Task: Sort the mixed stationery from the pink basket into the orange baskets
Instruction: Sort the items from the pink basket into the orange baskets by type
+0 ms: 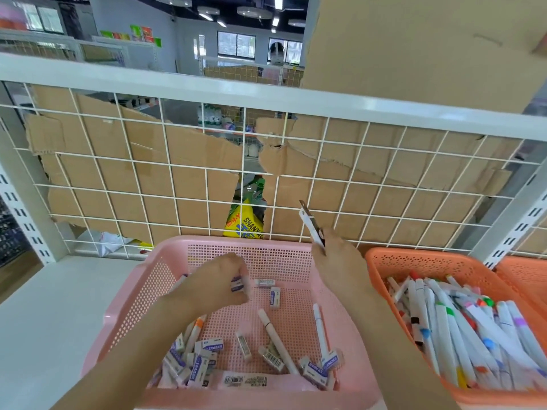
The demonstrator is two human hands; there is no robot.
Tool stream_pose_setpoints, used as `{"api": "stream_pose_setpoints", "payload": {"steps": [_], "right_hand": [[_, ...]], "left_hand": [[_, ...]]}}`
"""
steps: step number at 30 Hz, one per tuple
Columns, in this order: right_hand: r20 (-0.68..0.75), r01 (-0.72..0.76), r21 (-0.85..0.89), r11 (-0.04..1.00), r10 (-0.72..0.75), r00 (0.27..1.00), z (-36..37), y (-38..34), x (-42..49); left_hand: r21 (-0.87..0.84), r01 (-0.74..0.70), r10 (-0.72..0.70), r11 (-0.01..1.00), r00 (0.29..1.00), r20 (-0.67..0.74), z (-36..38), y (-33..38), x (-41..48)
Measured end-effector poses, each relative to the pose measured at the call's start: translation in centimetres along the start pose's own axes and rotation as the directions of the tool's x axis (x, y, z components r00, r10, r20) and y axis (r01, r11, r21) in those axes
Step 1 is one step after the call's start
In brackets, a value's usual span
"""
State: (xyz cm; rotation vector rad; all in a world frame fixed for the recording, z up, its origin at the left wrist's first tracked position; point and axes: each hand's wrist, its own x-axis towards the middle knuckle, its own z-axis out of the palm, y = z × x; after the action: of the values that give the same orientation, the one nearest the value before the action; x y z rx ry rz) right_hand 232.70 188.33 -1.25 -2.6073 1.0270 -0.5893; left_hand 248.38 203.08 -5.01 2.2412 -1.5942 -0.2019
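Observation:
The pink basket (165, 279) sits in front of me with several boxed erasers (207, 355) and a few white markers (276, 338) on its floor. My left hand (220, 281) hovers inside it, fingers closed around small erasers (236, 284). My right hand (337, 255) is raised over the basket's far right corner, gripping a white utility knife (310, 221) that points up and away. To the right, an orange basket (381, 260) is packed with white markers (461, 329) with coloured caps. A second orange basket (524, 270) shows at the far right edge.
A white wire grid (177, 161) backed with torn cardboard closes off the shelf behind the baskets. White shelf surface (53, 306) lies to the left of the pink basket. A large cardboard box (414, 45) stands on the top rail at upper right.

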Motion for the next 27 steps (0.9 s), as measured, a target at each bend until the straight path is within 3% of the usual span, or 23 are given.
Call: {"api": "stream_pose_setpoints", "payload": {"steps": [7, 15, 22, 27], "right_hand": [[-0.151, -0.118, -0.114, 0.986, 0.1, 0.983, -4.5, 4.3, -2.9], [-0.225, -0.265, -0.117, 0.957, 0.234, 0.946, -8.8, 10.9, -8.6], [-0.32, -0.393, -0.161, 0.905, 0.329, 0.888, -11.8, 16.3, -13.5], [-0.351, -0.428, -0.112, 0.897, 0.368, 0.861, -14.5, 20.3, -16.8]], "left_hand": [[-0.105, -0.042, 0.022, 0.994, 0.982, -0.186, -1.8, 1.9, -1.5], [-0.201, -0.132, 0.098, 0.971, 0.981, -0.17, 0.5, 3.8, -1.4], [-0.165, -0.178, 0.143, 0.97, 0.968, -0.206, 1.9, 8.0, -0.6], [-0.178, -0.185, 0.127, 0.967, 0.948, -0.293, 2.8, 13.0, -0.2]]}}
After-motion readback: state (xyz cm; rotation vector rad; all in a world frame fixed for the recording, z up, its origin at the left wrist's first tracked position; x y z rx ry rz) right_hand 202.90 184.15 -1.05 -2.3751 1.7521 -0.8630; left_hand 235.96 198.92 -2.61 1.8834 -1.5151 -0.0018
